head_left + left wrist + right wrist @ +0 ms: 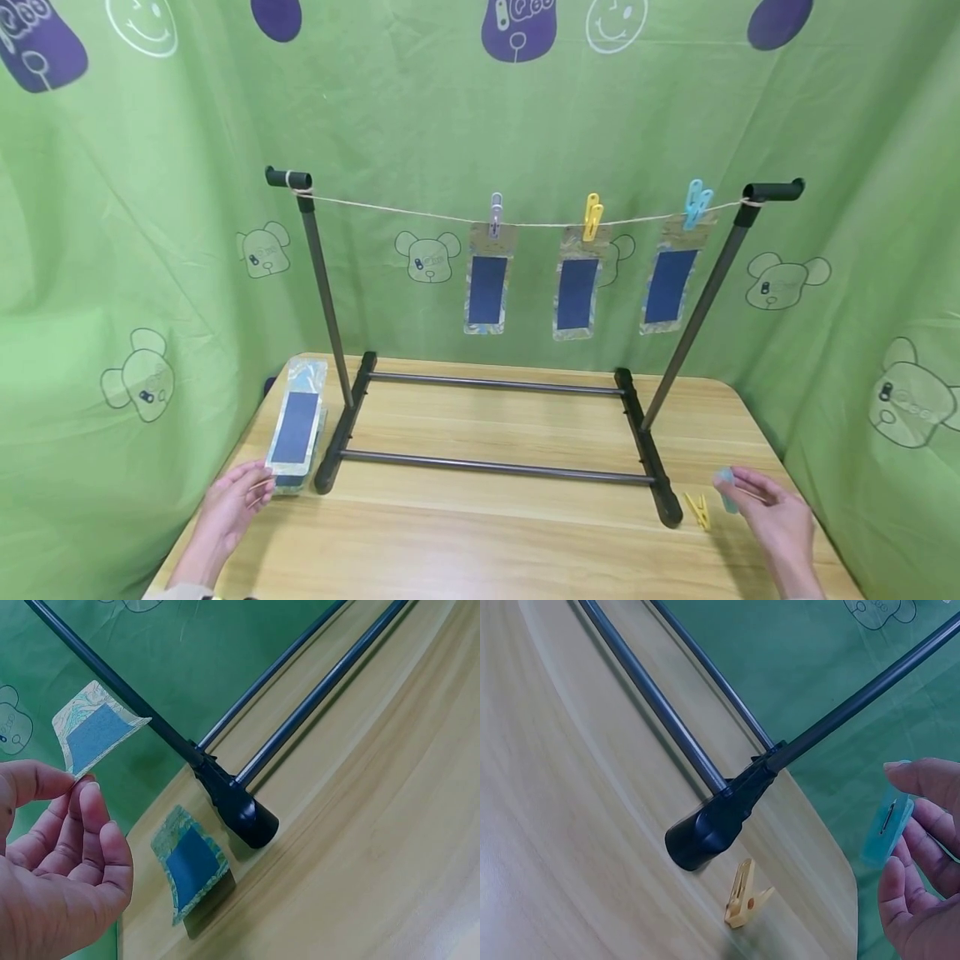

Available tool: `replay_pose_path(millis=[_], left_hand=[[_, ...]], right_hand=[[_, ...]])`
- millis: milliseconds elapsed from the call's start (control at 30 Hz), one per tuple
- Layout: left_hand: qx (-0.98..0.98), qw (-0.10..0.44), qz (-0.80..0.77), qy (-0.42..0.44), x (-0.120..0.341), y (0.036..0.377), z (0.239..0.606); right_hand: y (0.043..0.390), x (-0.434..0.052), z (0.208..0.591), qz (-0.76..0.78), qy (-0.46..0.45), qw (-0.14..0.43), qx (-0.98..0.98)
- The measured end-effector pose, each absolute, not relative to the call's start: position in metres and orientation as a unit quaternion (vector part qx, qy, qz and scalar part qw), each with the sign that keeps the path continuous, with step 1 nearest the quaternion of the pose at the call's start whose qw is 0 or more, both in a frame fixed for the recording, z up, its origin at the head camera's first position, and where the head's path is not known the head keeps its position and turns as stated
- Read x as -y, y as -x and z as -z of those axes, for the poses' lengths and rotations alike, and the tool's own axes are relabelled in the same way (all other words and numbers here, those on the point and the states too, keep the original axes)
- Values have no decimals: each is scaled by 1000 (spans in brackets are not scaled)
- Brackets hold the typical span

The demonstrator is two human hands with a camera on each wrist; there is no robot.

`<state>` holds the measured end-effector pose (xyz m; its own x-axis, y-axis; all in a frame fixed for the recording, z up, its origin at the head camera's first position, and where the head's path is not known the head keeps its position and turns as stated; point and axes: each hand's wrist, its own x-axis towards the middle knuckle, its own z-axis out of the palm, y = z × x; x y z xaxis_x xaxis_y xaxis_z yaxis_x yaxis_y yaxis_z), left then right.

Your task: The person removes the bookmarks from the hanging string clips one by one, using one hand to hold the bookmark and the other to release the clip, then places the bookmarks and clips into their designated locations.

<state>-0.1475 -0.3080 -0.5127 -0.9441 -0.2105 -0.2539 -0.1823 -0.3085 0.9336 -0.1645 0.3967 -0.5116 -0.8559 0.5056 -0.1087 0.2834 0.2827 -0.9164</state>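
Curtained booth here, small staged workspace! Green cloth (pixel 420 125) walls off left, back and right, cartoon bear heads (pixel 428 259) and smiley faces (pixel 617 23) printed across it. Wood-grain table (pixel 480 542) inside, black frame (pixel 495 467) with strung cord (pixel 390 208) standing on top. Room beyond cloth hidden: home, office or studio, can't tell.

head view looks forward and down; nearer wrist views share the rack (pixel 495 467).

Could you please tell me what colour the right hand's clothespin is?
The clothespin in the right hand is light blue, shown best in the right wrist view.
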Motion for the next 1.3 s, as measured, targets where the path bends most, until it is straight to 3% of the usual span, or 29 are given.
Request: replay_pose_path(millis=[1300], left_hand=[[571, -20, 787, -233, 317, 143, 542]], right_hand=[[160, -408, 536, -492, 298, 59, 816]])
